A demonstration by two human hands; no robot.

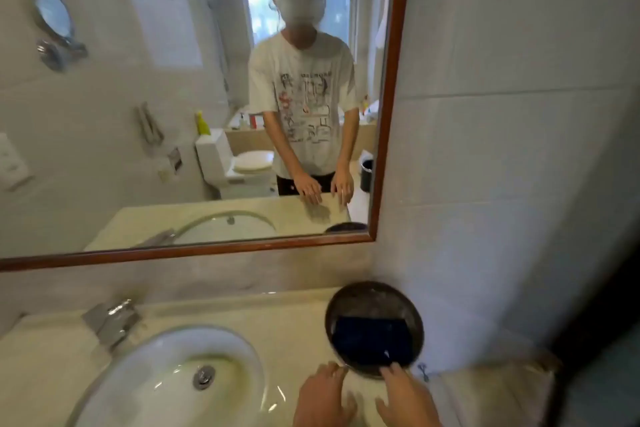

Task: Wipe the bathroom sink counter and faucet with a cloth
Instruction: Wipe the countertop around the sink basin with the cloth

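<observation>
- While both hands reach for the bowl (374, 326), with the dark cloth (372, 340) lying inside it, I hold nothing: left hand (323, 392) and right hand (403, 395) have fingers spread, grip apart.
- Bowl sits at the tabletop (277, 322) corner; a clumsy grab could tip it.
- If the cloth is wet, it may drip on its way to the faucet (110, 321).
- Blur makes my aim uncertain.

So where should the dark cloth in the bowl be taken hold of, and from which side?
Pinch the dark cloth at its near edge, from above and the front: it lies flat in the round bowl, and both hands, left and right, are at the near rim.
</observation>
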